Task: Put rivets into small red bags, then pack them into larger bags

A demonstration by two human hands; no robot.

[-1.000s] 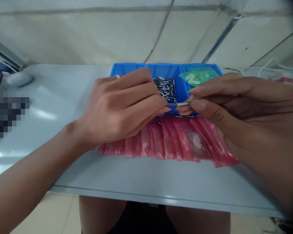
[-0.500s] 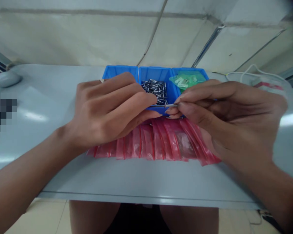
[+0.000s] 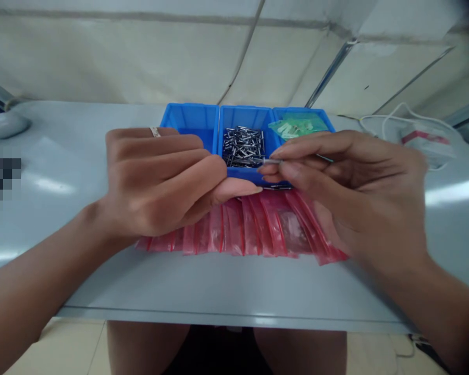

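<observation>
Head view: left of centre, the left hand [image 3: 160,182] is curled, its grip hidden; right of centre, a metal pin [image 3: 271,161] is pinched by the right hand [image 3: 359,192], above pink bags [image 3: 254,229] in the frame.

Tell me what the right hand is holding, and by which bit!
The right hand pinches a thin metal pin by its right end; its left end sticks out.

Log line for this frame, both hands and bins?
right hand: pinching metal pin | left hand: curled, contents hidden | middle blue bin: metal pins
</observation>
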